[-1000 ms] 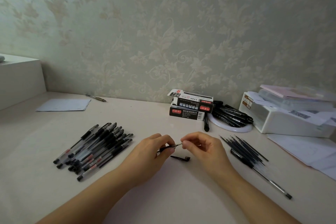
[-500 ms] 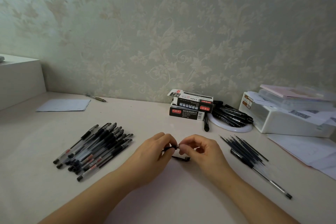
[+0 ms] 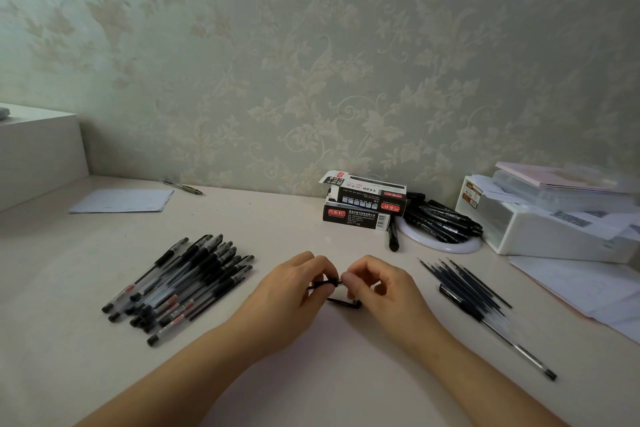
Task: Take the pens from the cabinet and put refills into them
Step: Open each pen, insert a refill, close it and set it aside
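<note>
Pale desk (image 3: 311,374) against floral wallpaper. Left hand (image 3: 291,291) and right hand (image 3: 377,288) together, both pinching black pen (image 3: 323,284). Pen pile (image 3: 180,284) beside left hand, refills (image 3: 464,284) beside right.

one head-worn wide-angle view only. it looks forward and down from above the near edge of the table (image 3: 311,374), facing the papered wall (image 3: 311,62) squarely. both forearms enter from the bottom edge, with the left hand (image 3: 294,291) and right hand (image 3: 377,288) close and near centre. straight lines bow toward the frame edges.
</note>
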### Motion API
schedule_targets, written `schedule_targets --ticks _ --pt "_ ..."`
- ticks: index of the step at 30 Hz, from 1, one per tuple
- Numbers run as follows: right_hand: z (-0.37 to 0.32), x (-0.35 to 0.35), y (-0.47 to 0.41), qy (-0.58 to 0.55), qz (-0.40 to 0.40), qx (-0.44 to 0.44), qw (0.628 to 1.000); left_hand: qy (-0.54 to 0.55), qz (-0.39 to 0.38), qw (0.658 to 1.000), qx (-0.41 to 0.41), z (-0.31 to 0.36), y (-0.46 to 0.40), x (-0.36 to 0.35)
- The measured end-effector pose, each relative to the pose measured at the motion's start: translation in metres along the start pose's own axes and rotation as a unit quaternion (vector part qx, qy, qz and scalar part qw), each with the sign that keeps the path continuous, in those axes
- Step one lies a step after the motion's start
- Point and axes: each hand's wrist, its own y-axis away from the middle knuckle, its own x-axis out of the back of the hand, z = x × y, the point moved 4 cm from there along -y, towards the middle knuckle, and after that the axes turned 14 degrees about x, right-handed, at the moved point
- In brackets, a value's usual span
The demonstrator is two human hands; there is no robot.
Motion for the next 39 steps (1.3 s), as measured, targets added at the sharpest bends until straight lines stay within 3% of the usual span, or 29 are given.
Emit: schedule_targets --ticks 17,29,32,37,39 --pt "-0.002 -0.002 0.001 0.007 -0.016 -0.008 1.000 0.008 0.000 1.000 -0.003 0.001 0.000 -0.001" --pt "-0.013 0.001 0.000 0.031 -0.018 0.054 0.998 0.030 0.021 0.999 -0.008 0.008 -0.002 0.010" --pt "-0.013 0.001 0.000 0.024 -0.015 0.049 0.998 0.032 0.025 0.999 -0.005 0.008 -0.001 0.011" --pt "-0.008 0.005 -0.001 0.045 0.054 0.017 0.997 0.022 0.045 0.998 0.024 0.002 -0.002 0.013" --pt "-0.003 0.004 0.000 0.076 0.033 -0.010 0.997 0.013 0.051 0.998 0.043 -0.003 -0.002 0.014"
